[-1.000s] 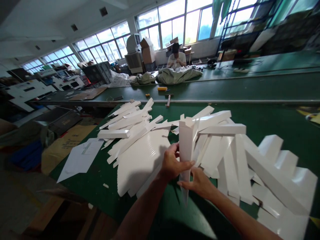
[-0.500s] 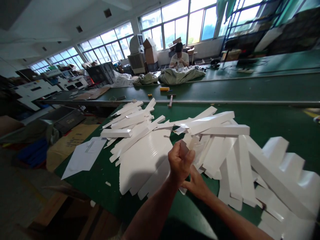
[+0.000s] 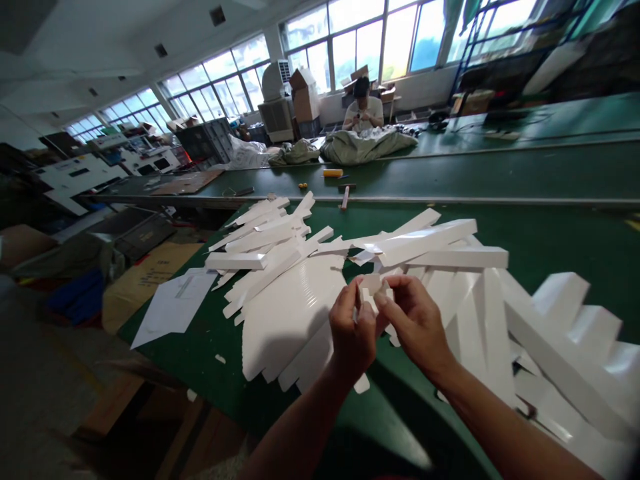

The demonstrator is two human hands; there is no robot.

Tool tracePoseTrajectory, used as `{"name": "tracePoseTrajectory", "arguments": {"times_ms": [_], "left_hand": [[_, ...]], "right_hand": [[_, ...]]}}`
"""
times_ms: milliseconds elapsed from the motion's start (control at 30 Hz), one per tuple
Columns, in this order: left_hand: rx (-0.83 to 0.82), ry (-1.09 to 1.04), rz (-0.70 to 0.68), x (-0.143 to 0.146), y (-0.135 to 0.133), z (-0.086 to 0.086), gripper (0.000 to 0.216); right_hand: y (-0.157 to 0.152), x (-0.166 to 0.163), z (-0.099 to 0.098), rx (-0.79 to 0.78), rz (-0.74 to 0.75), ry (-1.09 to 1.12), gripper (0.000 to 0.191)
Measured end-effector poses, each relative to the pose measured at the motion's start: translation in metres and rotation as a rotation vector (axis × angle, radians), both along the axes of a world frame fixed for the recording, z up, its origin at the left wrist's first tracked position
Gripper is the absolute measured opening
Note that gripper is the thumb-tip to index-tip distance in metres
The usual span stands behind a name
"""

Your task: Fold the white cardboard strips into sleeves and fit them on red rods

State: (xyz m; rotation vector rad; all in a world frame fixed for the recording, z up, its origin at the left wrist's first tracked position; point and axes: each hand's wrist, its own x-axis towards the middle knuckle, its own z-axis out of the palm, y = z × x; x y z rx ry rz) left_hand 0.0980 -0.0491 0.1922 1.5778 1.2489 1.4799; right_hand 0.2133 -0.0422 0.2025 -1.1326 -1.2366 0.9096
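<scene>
Between my two hands is the end of a narrow white cardboard box, its small flaps standing up. My left hand is closed around its left side. On the right side, the thumb and fingers of my right hand pinch the flaps. Much of the box is hidden behind the hands. A fanned stack of flat white carton blanks lies to the left of my hands. Long folded white boxes are heaped to the right, several overlapping.
A white sheet lies at the green table's left edge. Farther back are a yellow cylinder and a small hammer-shaped tool. A person sits across the far bench behind a grey-green sack. Cardboard lies off the table's left.
My right hand has come up from below my left wrist to the box's end and now pinches its flaps. The left hand has turned slightly. The view has shifted a little.
</scene>
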Motion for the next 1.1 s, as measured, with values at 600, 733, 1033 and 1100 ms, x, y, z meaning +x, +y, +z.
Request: {"name": "tracePoseTrajectory", "arguments": {"times_ms": [600, 733, 1033, 1100], "left_hand": [[-0.184, -0.205, -0.032, 0.002, 0.006, 0.015, 0.047], [-0.315, -0.317, -0.112, -0.002, 0.012, 0.017, 0.051], [-0.29, -0.309, 0.15, 0.001, 0.014, 0.01, 0.022], [-0.227, -0.225, 0.193, -0.003, 0.01, 0.004, 0.035]], "right_hand": [[-0.004, -0.01, -0.001, 0.502, -0.223, -0.406, 0.013], [0.003, -0.004, 0.002, 0.096, -0.036, -0.145, 0.004], [0.002, 0.002, -0.001, 0.302, 0.125, -0.283, 0.025], [0.004, 0.006, 0.001, 0.304, 0.207, -0.312, 0.026]]}}
